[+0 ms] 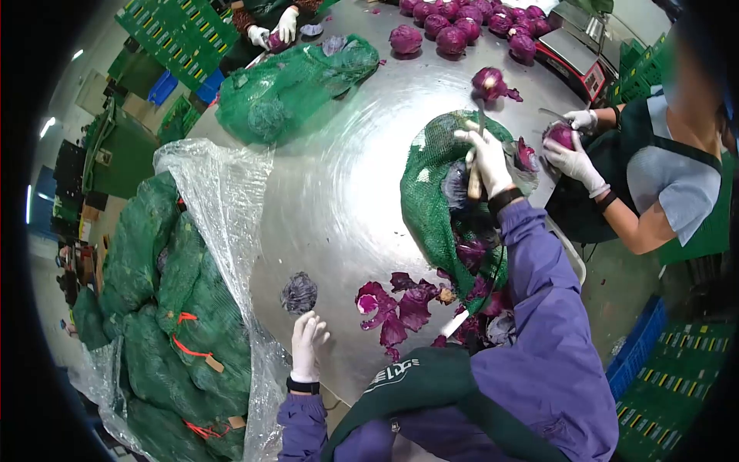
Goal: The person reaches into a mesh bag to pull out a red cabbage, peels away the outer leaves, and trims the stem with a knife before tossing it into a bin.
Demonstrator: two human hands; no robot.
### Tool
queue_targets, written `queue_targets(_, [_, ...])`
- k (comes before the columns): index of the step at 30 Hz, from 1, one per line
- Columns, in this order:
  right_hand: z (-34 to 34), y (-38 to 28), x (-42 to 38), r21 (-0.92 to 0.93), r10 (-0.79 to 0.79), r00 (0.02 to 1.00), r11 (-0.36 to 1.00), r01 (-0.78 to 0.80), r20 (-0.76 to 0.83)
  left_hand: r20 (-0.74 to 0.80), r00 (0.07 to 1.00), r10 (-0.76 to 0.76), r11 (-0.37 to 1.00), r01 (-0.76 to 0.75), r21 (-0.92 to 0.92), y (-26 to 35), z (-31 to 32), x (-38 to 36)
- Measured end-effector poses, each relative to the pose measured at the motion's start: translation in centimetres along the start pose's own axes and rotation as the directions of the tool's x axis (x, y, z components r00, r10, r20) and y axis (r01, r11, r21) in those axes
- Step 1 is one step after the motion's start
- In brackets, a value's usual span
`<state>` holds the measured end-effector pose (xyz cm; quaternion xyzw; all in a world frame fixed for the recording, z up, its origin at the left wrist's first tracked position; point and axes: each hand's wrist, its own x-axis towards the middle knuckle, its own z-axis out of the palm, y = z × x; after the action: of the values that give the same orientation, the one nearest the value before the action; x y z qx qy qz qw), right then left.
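My right hand (490, 163), in a white glove, grips a knife by its wooden handle (474, 183); the blade (481, 115) points away from me. It is over a green mesh bag (419, 185) with purple cabbages partly inside. Just beyond the blade lies a trimmed red cabbage (489, 82) with a loose leaf. My left hand (308, 343), also gloved, is at the near table edge with fingers loosely bent and nothing visible in it. Right beyond its fingertips is a crumpled grey-purple cabbage piece (299, 293). Torn purple leaves (396, 312) lie between my hands.
Several red cabbages (451, 40) sit at the far side beside a red scale (570, 58). A co-worker on the right holds a cabbage (560, 136) and a knife. Another person's gloved hands (273, 29) work beyond a full mesh bag (292, 88). Stuffed bags (185, 308) stand left.
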<state>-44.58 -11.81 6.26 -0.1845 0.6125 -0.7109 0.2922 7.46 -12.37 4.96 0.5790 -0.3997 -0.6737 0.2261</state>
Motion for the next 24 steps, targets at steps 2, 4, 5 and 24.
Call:
queue_targets(2, [1.4, -1.0, -3.5, -0.230, 0.030, 0.996, 0.973, -0.009, 0.085, -0.017, 1.000, 0.008, 1.000, -0.008, 0.009, -0.1, -0.5, 1.0])
queue_targets(4, [2.2, 1.3, -6.3, -0.558, -0.067, 0.988, 0.819, 0.133, 0.137, -0.047, 0.997, 0.067, 0.998, -0.066, 0.016, -0.3, -1.0, 1.6])
queue_targets(5, [2.8, 0.7, -8.6, -0.730, -0.061, 0.986, 0.666, 0.155, 0.154, -0.073, 0.994, 0.076, 0.997, -0.076, 0.005, -0.2, -1.1, 1.7])
queue_targets(24, [-1.2, 10.3, -39.0, -0.061, 0.559, 0.714, 0.803, -0.593, 0.421, 0.466, 0.865, 0.185, 0.980, -0.195, -0.027, 2.9, 17.9, 6.2])
